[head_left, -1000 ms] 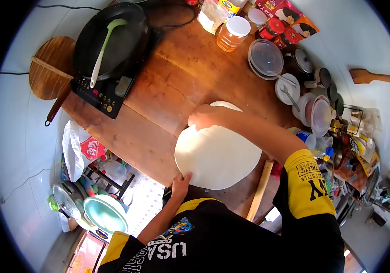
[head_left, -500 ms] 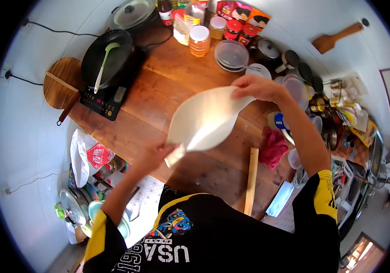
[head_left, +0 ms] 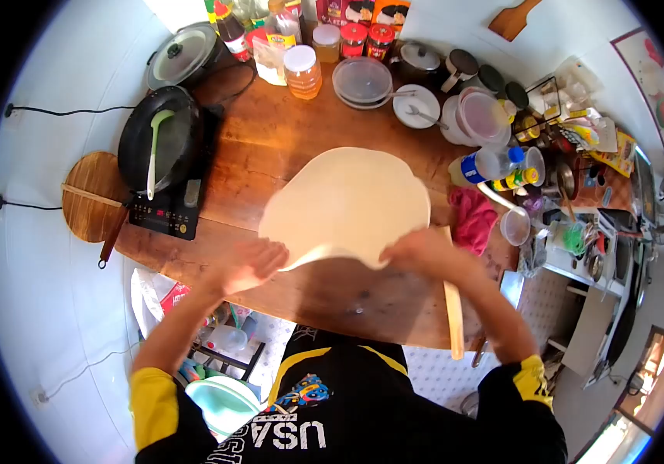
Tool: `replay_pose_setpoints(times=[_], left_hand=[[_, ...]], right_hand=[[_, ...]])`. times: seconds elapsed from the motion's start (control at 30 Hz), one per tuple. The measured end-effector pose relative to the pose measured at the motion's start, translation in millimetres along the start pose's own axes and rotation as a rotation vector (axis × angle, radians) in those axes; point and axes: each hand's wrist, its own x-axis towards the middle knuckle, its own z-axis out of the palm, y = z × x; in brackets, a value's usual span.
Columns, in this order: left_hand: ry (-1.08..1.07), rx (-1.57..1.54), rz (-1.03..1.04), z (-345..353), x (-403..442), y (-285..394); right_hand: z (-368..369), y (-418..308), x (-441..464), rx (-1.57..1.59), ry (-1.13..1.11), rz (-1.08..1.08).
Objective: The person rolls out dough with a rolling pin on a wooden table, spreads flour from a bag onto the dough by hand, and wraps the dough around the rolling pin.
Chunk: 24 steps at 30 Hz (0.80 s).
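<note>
A wide, thin sheet of pale dough [head_left: 347, 201] lies spread over the middle of the wooden table. Its near edge is lifted and wavy between my hands. My left hand [head_left: 256, 263] is closed on the near left corner of the sheet. On the near right corner, my right hand [head_left: 419, 254] pinches the edge. A wooden rolling pin [head_left: 454, 317] lies beside my right forearm, its near end at the table's front edge. The blade of a cleaver [head_left: 511, 288] shows past that forearm, which hides part of it.
At the left, a black wok [head_left: 135, 147] with a green-headed spatula sits on an induction cooker [head_left: 173, 213]. Jars and bottles line the back, among them a honey-coloured jar [head_left: 302, 77]. A small plate [head_left: 415, 104] with a fork and a crumpled red cloth [head_left: 473, 220] are at right.
The dough sheet, held up and folded between my hands before, now lies spread flat on the table. My right hand has come down from the far side to the near edge.
</note>
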Motion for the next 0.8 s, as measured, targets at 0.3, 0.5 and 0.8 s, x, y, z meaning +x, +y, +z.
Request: replay_pose_setpoints(times=[0.3, 0.5, 0.8], left_hand=[[-0.111, -0.412, -0.352, 138.2, -74.3, 62.6], [0.355, -0.272, -1.015, 172.0, 7.3, 23.1], [0.321, -0.811, -1.414, 145.7, 43.6, -28.6]], right_hand=[[236.5, 38.5, -28.5, 0.048, 0.589, 0.349], [185.0, 112.1, 48.2, 0.191, 1.034, 0.835], [176.8, 168.2, 42.2, 0.587, 0.824, 0.806]])
